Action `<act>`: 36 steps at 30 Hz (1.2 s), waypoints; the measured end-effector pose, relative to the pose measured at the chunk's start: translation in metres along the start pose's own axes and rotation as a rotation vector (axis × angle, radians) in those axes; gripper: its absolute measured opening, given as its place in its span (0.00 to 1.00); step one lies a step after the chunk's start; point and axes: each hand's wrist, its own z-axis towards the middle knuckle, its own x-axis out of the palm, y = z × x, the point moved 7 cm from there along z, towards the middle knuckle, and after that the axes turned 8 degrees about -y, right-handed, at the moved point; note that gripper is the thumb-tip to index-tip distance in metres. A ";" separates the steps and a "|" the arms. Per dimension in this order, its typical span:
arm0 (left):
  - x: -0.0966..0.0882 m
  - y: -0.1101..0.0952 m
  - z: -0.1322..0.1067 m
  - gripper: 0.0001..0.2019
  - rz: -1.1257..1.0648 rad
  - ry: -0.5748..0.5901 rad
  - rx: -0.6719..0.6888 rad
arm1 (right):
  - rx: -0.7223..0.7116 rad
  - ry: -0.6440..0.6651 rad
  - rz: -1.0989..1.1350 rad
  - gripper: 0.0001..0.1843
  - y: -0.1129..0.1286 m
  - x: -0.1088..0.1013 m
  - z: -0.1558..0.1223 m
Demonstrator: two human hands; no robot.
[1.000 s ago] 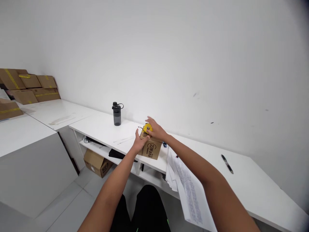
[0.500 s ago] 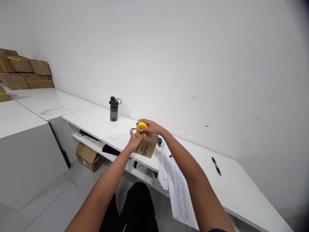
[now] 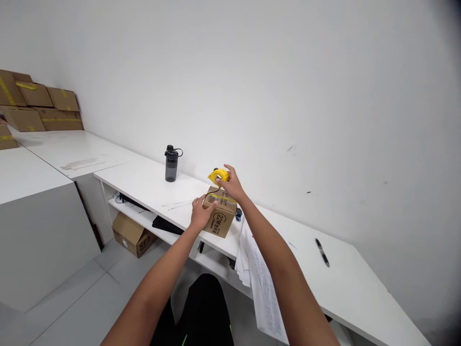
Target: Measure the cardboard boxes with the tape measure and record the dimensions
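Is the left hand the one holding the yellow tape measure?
No, the right hand holds the yellow tape measure, while the left hand touches the cardboard box.

The left hand covered part of the left side of a small carton, while just above that carton the right hand masked part of a yellow tape measure. Right of the carton, a dark blue object was too small to identify, and the right forearm, cut off by the bottom edge, hid part of the papers, their writing too fine to read. Far left of the carton, stacked boxes ran out of frame.
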 end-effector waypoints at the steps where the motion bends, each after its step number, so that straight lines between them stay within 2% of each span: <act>1: -0.005 -0.006 -0.003 0.32 0.099 -0.053 0.045 | -0.013 0.053 -0.011 0.39 0.000 0.002 -0.001; 4: -0.013 -0.033 -0.016 0.19 0.315 -0.102 0.252 | -0.059 0.230 -0.051 0.32 0.002 0.011 -0.006; 7: -0.007 -0.055 -0.034 0.12 0.443 -0.017 0.408 | -0.073 0.315 -0.100 0.30 0.007 0.017 -0.012; 12: 0.011 -0.060 -0.070 0.19 0.539 0.246 0.470 | -0.064 0.335 -0.199 0.30 0.013 0.025 -0.019; 16: 0.013 -0.063 -0.085 0.18 0.513 0.369 0.491 | -0.094 0.347 -0.253 0.29 0.014 0.026 -0.023; 18: 0.006 -0.070 -0.079 0.15 0.449 0.349 0.526 | -0.138 0.366 -0.325 0.29 0.013 0.027 -0.025; 20: -0.008 -0.072 -0.060 0.16 0.370 0.239 0.508 | -0.163 0.364 -0.433 0.31 0.009 0.026 -0.027; 22: -0.024 -0.062 -0.033 0.17 0.296 0.048 0.400 | -0.161 0.342 -0.532 0.32 0.004 0.025 -0.029; 24: -0.033 -0.038 -0.009 0.18 0.208 -0.125 0.219 | -0.167 0.336 -0.569 0.32 0.000 0.026 -0.032; 25: -0.030 -0.022 -0.001 0.23 0.140 -0.119 0.113 | -0.173 0.339 -0.569 0.32 0.000 0.026 -0.033; 27: -0.010 0.007 0.006 0.31 -0.068 0.022 -0.095 | -0.176 0.351 -0.564 0.31 -0.001 0.028 -0.034; 29: 0.007 0.023 0.006 0.36 -0.233 0.111 -0.210 | -0.172 0.370 -0.561 0.30 -0.001 0.028 -0.033; 31: 0.009 0.026 0.008 0.40 -0.256 0.041 -0.213 | -0.184 0.402 -0.572 0.30 0.002 0.028 -0.031; 33: 0.005 0.020 0.012 0.43 -0.204 -0.057 -0.143 | -0.212 0.437 -0.608 0.29 0.005 0.028 -0.030; 36: 0.011 0.006 0.017 0.34 -0.188 -0.019 -0.016 | -0.248 0.478 -0.651 0.28 0.009 0.021 -0.030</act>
